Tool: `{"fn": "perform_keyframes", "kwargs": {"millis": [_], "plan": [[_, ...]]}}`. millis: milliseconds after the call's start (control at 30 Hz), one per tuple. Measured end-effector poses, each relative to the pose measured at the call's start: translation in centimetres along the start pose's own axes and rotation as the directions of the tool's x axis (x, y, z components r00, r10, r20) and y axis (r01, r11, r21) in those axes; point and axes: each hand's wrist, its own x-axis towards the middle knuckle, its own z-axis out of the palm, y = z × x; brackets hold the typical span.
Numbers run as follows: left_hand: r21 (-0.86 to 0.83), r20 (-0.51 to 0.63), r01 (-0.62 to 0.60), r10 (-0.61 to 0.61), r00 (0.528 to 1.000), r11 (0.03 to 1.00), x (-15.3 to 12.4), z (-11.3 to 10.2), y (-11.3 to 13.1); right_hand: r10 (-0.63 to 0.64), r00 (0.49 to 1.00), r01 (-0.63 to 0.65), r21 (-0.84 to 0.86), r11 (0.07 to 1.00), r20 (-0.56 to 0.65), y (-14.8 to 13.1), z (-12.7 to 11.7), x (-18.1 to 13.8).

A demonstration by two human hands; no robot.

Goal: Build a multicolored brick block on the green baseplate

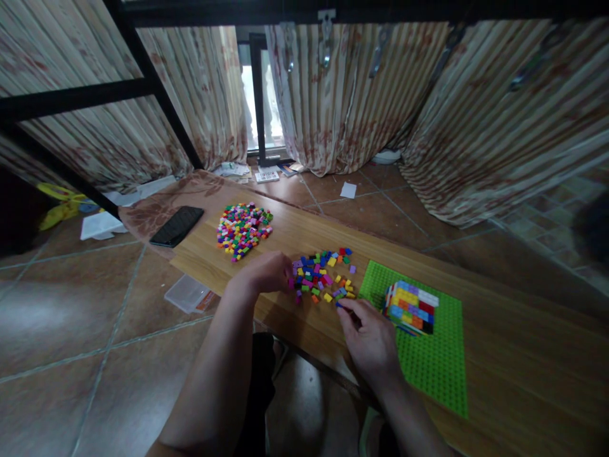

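Observation:
A loose spread of small toy building bricks (328, 279) in many colours lies on the wooden bench. At its left edge my left hand (269, 271) bends down with curled fingers beside purple and magenta bricks; whatever is under the fingertips is hidden. My right hand (370, 333) pinches a small blue brick (339, 304) between thumb and forefinger at the near right edge of the spread. Just right of that hand lies a green baseplate (445, 368). On it stands a blocky build of multicoloured bricks (412, 306), its top a patchwork of yellow, orange, white, red and blue.
A larger heap of tiny bricks (243, 228) sits farther left on the bench (518, 355). Beyond it a black phone (177, 226) rests on a brown cloth. A clear plastic lid (188, 293) lies on the tiled floor. Black metal bars and striped curtains stand beyond.

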Motion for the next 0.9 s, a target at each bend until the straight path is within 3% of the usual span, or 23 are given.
{"fn": "perform_keyframes", "kwargs": {"millis": [333,533,600,700,800,900], "plan": [[0.145,-0.082,0.044,-0.032,0.996,0.989,-0.2,1.2,2.0,0.016,1.000,-0.016,-0.004,1.000,-0.006,-0.4,0.1,0.2],[0.131,-0.078,0.006,0.005,0.997,0.991,0.2,0.9,1.1,0.023,1.000,-0.023,0.006,1.000,-0.007,-0.2,0.2,0.3],[0.032,-0.048,-0.030,0.032,0.998,0.999,0.1,0.4,0.5,0.015,1.000,-0.014,0.017,1.000,-0.009,-0.2,0.1,0.3],[-0.293,-0.002,-0.132,0.138,0.990,0.947,-0.3,-0.5,0.7,-0.006,0.998,0.013,0.111,0.994,-0.065,-0.8,-0.4,0.4],[-0.654,0.073,-0.187,0.308,0.949,0.733,-0.9,-0.6,2.7,-0.019,0.987,0.060,0.255,0.965,-0.160,-1.7,-1.6,0.5],[-0.784,0.137,-0.168,0.431,0.892,0.598,-0.9,0.2,5.5,-0.028,0.981,0.089,0.320,0.943,-0.191,-2.4,-3.1,0.5]]}}
